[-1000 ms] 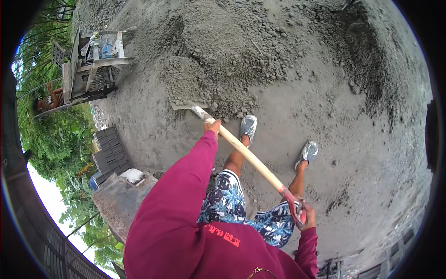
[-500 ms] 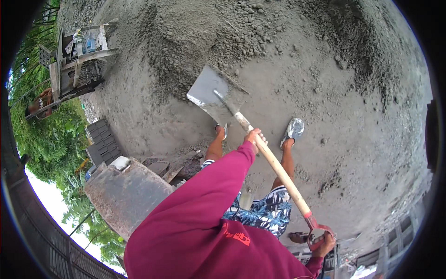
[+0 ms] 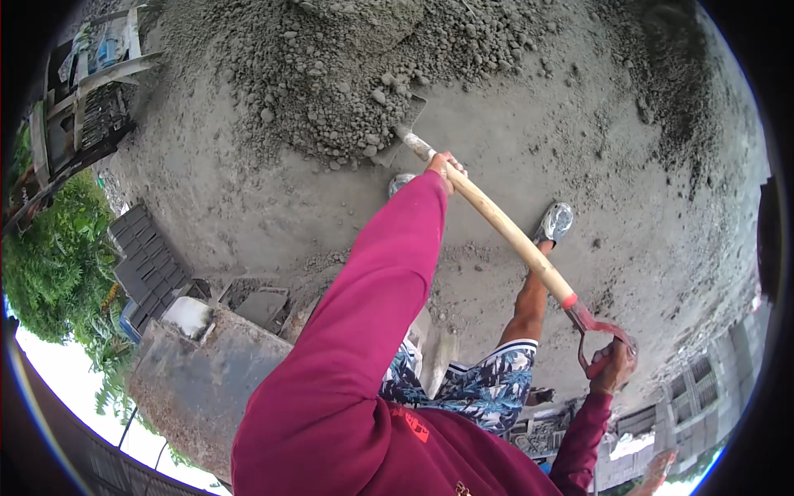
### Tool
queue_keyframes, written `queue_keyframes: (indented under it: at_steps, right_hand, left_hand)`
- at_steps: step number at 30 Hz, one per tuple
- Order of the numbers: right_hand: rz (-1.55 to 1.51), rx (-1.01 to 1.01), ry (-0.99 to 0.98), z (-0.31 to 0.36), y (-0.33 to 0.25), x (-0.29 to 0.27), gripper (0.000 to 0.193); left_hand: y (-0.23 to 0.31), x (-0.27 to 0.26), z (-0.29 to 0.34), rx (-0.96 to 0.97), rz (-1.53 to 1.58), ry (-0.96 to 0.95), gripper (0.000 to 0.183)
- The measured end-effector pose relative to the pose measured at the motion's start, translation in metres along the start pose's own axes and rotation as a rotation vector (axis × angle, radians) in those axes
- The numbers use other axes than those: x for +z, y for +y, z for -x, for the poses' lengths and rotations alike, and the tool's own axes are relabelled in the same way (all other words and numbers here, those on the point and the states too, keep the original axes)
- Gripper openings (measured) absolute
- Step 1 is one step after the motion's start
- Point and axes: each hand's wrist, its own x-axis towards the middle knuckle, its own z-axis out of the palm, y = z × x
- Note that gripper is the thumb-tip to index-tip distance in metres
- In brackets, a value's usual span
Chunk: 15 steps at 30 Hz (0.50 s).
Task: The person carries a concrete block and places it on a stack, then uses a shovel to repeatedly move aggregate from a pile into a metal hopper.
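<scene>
An outdoor work yard, seen from head height, with grey, dusty ground [image 3: 289, 211]. A long-handled shovel [image 3: 513, 233] slants across the middle of the ground, its blade at the near edge of a pile [image 3: 331, 107] of lumpy grey material, partly covered by it. The person's left hand [image 3: 447, 169] is wrapped around the pale wooden shaft near the blade; the right hand [image 3: 616, 364] is clenched on the red metal grip at the other end, toward the ground's near right side.

The pile spreads along the ground's far edge. At the far left corner stands a rough wooden frame [image 3: 120, 78] with a blue container [image 3: 107, 51] on it. Along the left edge, dark grey blocks [image 3: 149, 260] are stacked in rows. Nearer, a rust-edged grey panel [image 3: 211, 384] carries a white block [image 3: 188, 316] at its far corner. More grey blocks [image 3: 695, 409] line the near right corner. Green foliage [image 3: 58, 260] and bright sky border the left side, above a dark ribbed roof [image 3: 91, 450].
</scene>
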Motion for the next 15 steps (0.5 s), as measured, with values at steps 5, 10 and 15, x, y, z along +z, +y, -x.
queue_keyframes:
  at_steps: [5,10,15]
  right_hand:
    - [0.03,0.116,-0.033,0.076,0.015,-0.013,0.024]
    - [0.029,0.282,-0.184,0.108,0.018,-0.056,0.028]
    - [-0.022,0.57,-0.37,0.047,-0.012,-0.014,0.025]
  left_hand:
    - [0.019,-0.078,0.043,0.069,-0.018,0.149,0.01]
    - [0.025,-0.089,0.138,0.111,-0.095,0.285,0.008]
    - [0.097,-0.087,0.165,0.384,-0.197,0.519,0.026]
